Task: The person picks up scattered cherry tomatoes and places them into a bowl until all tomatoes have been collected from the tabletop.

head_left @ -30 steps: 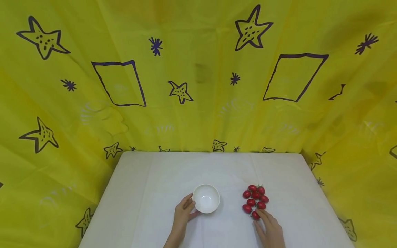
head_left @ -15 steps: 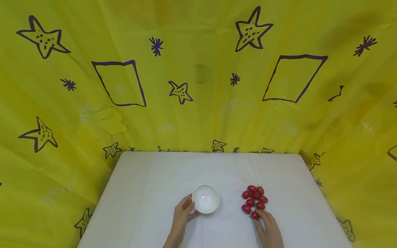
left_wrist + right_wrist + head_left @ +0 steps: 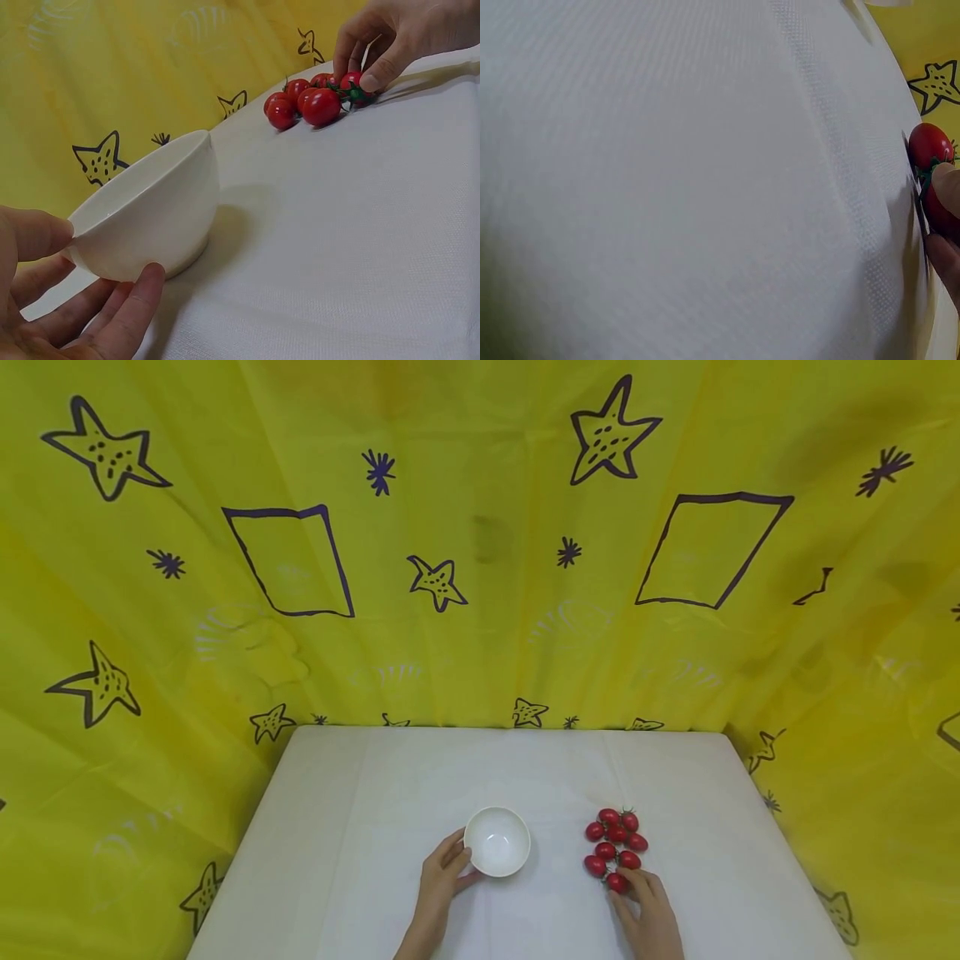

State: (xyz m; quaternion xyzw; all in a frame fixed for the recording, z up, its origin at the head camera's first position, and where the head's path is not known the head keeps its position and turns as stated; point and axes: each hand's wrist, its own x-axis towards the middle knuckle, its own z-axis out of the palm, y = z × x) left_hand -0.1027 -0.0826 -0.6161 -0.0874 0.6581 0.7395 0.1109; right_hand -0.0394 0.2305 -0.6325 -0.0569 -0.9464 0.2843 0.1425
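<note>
A small white bowl [image 3: 497, 842] stands on the white-covered table, its pale inside showing in the head view. My left hand [image 3: 438, 881] grips it at the left, with the thumb at the rim and fingers against the lower side [image 3: 150, 232]. To the right lies a group of several red cherry tomatoes [image 3: 617, 835] with green stems. My right hand [image 3: 651, 910] pinches the nearest cherry tomato [image 3: 617, 882] between thumb and fingers. In the right wrist view, the thumb and a finger partly cover that tomato [image 3: 939, 206].
The white-covered table [image 3: 360, 860] reaches back to a yellow curtain [image 3: 480, 652] printed with stars and frames, which also encloses both sides. A stretch of white cloth separates the bowl from the tomatoes.
My right hand has shifted very slightly left while staying at the nearest cherry tomato. My left hand and the bowl keep their place.
</note>
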